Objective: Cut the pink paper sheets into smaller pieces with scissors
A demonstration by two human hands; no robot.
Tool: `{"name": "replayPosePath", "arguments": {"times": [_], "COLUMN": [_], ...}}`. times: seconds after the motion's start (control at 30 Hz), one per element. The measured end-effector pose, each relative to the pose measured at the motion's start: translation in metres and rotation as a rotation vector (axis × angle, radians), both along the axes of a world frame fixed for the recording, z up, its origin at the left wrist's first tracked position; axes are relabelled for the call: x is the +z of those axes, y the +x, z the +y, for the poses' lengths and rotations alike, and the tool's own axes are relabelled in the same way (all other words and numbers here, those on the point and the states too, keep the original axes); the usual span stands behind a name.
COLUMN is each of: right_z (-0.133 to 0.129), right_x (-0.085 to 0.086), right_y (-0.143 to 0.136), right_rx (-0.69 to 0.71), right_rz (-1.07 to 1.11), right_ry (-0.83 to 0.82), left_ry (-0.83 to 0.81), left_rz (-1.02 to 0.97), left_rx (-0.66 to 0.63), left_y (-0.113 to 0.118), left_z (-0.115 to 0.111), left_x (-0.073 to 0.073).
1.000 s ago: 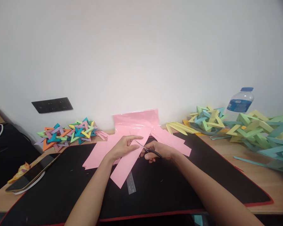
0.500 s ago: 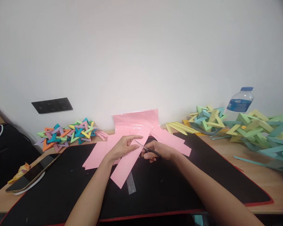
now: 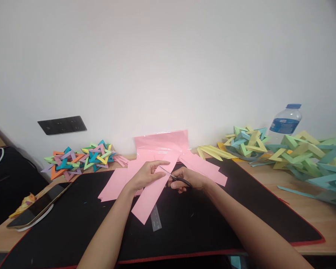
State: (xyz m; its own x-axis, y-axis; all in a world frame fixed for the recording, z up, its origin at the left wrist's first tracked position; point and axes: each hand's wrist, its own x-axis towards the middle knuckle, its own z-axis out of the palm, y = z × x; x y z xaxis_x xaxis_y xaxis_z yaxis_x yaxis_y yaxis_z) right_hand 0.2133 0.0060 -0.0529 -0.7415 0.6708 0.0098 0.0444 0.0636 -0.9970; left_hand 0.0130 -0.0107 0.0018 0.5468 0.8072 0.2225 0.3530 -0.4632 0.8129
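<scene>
Phone [image 3: 42,205] lies at nine o'clock, if we put the centre of our clock on the held pink strip [image 3: 150,200], and multicoloured paper models [image 3: 98,155] stand towards ten o'clock. Pink sheets [image 3: 114,185] rest between nine and ten, on the black mat [image 3: 212,224]. Our left hand [image 3: 143,177], at about eleven o'clock, holds the strip, with thumb and index finger a little apart on its upper face. The strip slants across the middle of the mat, and a ruler [image 3: 156,220] shows under it at six o'clock. Our right hand [image 3: 189,178], at two o'clock, is closed around the scissors [image 3: 173,177], whose blade crosses the strip between our left thumb and index finger. Farther towards two o'clock are yellow strips [image 3: 214,152], a bottle [image 3: 285,121] and green-blue paper models [image 3: 248,141]. Compared with one second ago, almost nothing has changed: only the lower end of the strip has moved very slightly to the right, so we judge that the cut has hardly advanced. We cannot tell how deep the blades have entered, and the left fingers behind the paper are hidden. The right hand covers part of the scissor handles; the rightmost paper model [image 3: 308,157] is blurred and cut off by the picture edge.
</scene>
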Motion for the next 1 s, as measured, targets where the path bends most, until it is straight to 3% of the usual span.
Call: {"name": "replayPosePath", "arguments": {"times": [1.0], "right_z": [-0.0006], "right_x": [-0.0013], "right_y": [-0.0015], "right_rx": [-0.015], "right_rz": [-0.005], "right_ry": [0.025], "left_ry": [-0.031], "left_rz": [-0.017], "left_rx": [0.004], "left_y": [0.0033], "left_z": [-0.0026], "left_x": [-0.0005]}}
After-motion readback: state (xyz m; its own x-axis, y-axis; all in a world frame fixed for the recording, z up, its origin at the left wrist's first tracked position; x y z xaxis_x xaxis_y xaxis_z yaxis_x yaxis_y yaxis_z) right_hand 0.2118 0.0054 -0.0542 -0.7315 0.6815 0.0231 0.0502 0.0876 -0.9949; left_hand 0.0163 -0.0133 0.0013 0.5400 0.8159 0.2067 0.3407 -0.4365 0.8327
